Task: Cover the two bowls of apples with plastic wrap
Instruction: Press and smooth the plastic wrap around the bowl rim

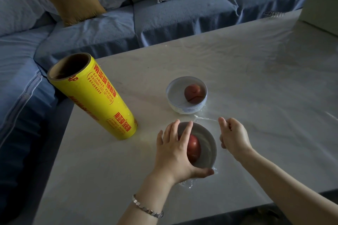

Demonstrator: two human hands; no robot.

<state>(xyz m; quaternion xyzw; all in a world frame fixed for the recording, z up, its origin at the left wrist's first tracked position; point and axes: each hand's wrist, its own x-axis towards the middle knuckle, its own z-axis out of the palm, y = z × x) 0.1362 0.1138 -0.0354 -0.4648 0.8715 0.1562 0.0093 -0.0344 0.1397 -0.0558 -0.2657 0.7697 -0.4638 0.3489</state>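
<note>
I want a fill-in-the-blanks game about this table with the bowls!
1. The roll of plastic wrap is coloured ____.
2. The far bowl holds one ____ apple.
3. The left hand lies on the near bowl, and its wrist wears a ____.
Missing words: yellow, red, bracelet.

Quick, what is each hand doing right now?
Left hand: open, fingers spread flat on the near bowl.
Right hand: closed, pinching the plastic wrap.
</note>
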